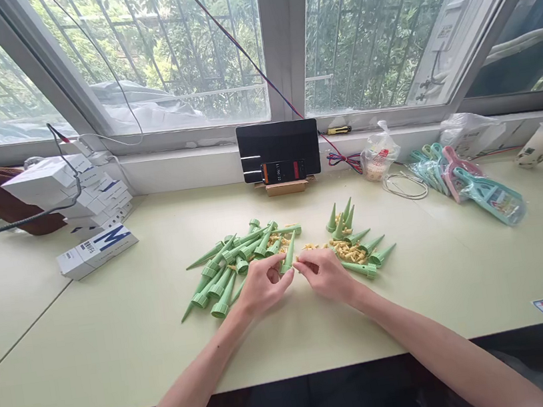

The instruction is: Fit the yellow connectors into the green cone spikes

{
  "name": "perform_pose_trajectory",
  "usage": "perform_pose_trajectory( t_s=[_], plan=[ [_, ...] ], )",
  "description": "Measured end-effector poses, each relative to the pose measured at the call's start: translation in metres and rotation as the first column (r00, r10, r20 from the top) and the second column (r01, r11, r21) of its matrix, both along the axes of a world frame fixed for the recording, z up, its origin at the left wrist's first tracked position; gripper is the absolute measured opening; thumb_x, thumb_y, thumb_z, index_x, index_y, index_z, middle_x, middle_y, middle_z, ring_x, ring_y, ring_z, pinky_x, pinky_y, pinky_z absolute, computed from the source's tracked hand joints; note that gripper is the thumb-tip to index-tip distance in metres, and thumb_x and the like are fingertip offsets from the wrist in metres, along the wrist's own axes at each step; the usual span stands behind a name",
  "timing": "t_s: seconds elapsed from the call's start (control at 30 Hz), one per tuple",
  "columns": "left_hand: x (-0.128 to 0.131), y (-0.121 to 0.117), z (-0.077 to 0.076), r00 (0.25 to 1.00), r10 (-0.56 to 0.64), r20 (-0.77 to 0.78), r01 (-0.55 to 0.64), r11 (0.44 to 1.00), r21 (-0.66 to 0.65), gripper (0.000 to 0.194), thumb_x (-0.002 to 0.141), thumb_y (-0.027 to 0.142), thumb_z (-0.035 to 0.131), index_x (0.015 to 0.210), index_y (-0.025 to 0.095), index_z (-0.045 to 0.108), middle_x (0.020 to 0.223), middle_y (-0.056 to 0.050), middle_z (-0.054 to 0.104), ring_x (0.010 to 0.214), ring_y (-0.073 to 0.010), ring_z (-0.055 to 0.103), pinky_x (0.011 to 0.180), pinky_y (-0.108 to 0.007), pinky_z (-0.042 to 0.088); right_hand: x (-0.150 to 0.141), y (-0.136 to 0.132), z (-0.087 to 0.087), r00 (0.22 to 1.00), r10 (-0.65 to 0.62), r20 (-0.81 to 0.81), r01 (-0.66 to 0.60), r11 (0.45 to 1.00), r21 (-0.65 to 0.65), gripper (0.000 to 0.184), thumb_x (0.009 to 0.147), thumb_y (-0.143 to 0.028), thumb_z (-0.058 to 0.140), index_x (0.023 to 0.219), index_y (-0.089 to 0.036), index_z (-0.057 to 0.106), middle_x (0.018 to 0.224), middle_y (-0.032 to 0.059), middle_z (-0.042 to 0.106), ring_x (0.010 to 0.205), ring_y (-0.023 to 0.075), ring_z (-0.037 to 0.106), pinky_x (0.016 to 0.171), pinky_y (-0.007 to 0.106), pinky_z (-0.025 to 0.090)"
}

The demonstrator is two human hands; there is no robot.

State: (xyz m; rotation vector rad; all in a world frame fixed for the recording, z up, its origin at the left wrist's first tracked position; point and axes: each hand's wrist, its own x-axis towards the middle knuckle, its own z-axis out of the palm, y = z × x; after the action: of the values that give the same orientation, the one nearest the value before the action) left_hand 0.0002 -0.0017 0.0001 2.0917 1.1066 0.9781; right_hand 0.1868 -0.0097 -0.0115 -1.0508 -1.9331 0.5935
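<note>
My left hand (264,285) is closed on a green plastic watering spike (289,252), its pointed end up and tilted to the right. My right hand (329,275) is pinched close against that spike's side. Between its fingertips is what looks like a small yellow plug, mostly hidden by the fingers. Left of my hands lies a heap of green spikes (219,280) with ribbed caps. To the right, several more spikes (382,254) surround a pile of small yellow plugs (351,251). Some of those at the back stand upright.
A phone (284,171) showing a timer leans on a dark tablet (277,136) by the window. White boxes (99,250) are stacked at left. Wrapped small dustpans (492,192), a cable coil (405,187) and a plastic bag (379,151) lie at right.
</note>
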Motion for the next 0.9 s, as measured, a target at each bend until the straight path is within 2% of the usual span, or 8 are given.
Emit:
perform_pose_trajectory(
  t_s=[0.17,0.37,0.63,0.9],
  plan=[
    [0.0002,-0.0010,0.0031,1.000,0.013,0.011,-0.012,1.000,-0.021,0.030,0.084,0.034,0.060,0.100,0.010,0.068,0.050,0.008,0.036,0.045,-0.0064,0.032,0.044,-0.019,0.028,0.0001,0.0007,-0.0009,1.000,0.009,0.014,-0.010,1.000,0.023,0.039,0.097,-0.030,0.046,0.060,-0.021,0.036,0.058,-0.0021,0.039,0.054,0.0138,0.033,0.057,0.028,0.029],
    [0.0008,-0.0015,0.0079,1.000,0.019,-0.017,-0.020,0.999,-0.041,0.036,0.086,0.035,0.059,0.110,0.010,0.066,0.052,0.007,0.040,0.046,-0.0075,0.037,0.046,-0.020,0.032,-0.0017,-0.0008,0.0019,0.999,-0.007,-0.052,0.005,0.999,-0.043,0.033,0.097,-0.033,0.047,0.066,-0.021,0.046,0.059,-0.0023,0.042,0.054,0.0136,0.035,0.055,0.027,0.029],
    [0.0023,-0.0018,0.0049,0.999,0.042,-0.017,-0.043,0.999,-0.008,0.034,0.086,0.033,0.059,0.111,0.010,0.065,0.054,0.007,0.043,0.046,-0.0078,0.041,0.047,-0.019,0.037,-0.0006,0.0004,-0.0010,0.997,0.002,-0.072,-0.007,0.998,-0.067,0.030,0.099,-0.032,0.045,0.074,-0.020,0.057,0.065,0.0013,0.055,0.058,0.0150,0.050,0.057,0.027,0.035],
    [-0.0004,0.0007,-0.0006,1.000,0.003,-0.020,-0.003,1.000,0.009,0.038,0.088,0.034,0.058,0.118,0.011,0.065,0.054,0.007,0.042,0.047,-0.0079,0.037,0.049,-0.020,0.037,-0.0005,0.0009,-0.0021,0.995,-0.006,-0.100,-0.001,0.998,-0.064,0.032,0.097,-0.030,0.046,0.067,-0.019,0.049,0.060,-0.0017,0.047,0.053,0.0119,0.041,0.053,0.025,0.032]
  ],
)
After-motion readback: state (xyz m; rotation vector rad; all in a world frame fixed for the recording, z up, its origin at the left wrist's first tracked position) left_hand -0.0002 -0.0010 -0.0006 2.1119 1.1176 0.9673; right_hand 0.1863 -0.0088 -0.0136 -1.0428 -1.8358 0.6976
